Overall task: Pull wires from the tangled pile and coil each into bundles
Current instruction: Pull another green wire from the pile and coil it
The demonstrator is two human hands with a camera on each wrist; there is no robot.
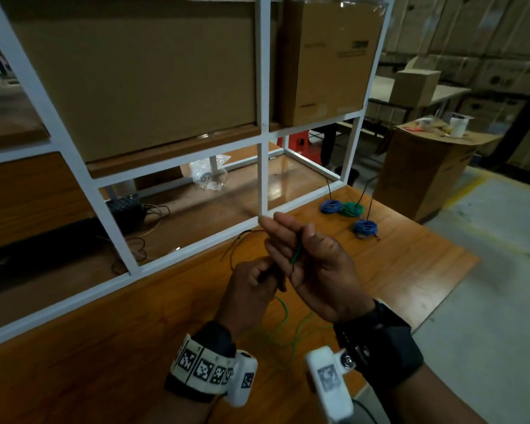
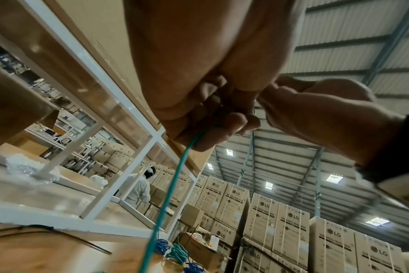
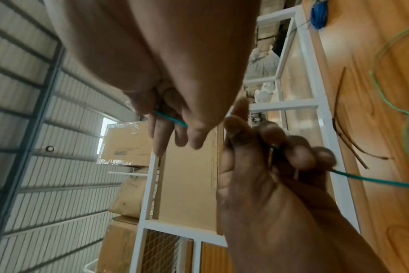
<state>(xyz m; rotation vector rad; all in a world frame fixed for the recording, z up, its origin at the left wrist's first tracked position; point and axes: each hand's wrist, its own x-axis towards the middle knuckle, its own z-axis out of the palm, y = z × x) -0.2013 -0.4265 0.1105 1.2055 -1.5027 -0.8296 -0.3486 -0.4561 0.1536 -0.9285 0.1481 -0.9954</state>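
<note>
Green wire point(image 1: 296, 257) betw both hands; grip mostly hidden.

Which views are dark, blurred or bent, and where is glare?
Head view: dim overall, white frame bowed by the lens, glare on the wooden table. Left wrist view: near green wire soft. Right wrist view: table edge smeared, left hand shadowed.

- A wooden table point(image 1: 410, 270) with an orange-brown grain fills the foreground.
- A white metal frame point(image 1: 262, 102) with clear panes stands on it, with large cardboard boxes point(image 1: 135, 71) behind.
- The grey concrete floor point(image 1: 487, 301) to the right carries a yellow line.
- Stacked washing-machine cartons point(image 2: 292, 230) line the far side of the hall.
- A corrugated metal roof point(image 2: 339, 37) on steel beams holds skylights point(image 2: 334, 178) that give pale daylight.
</note>
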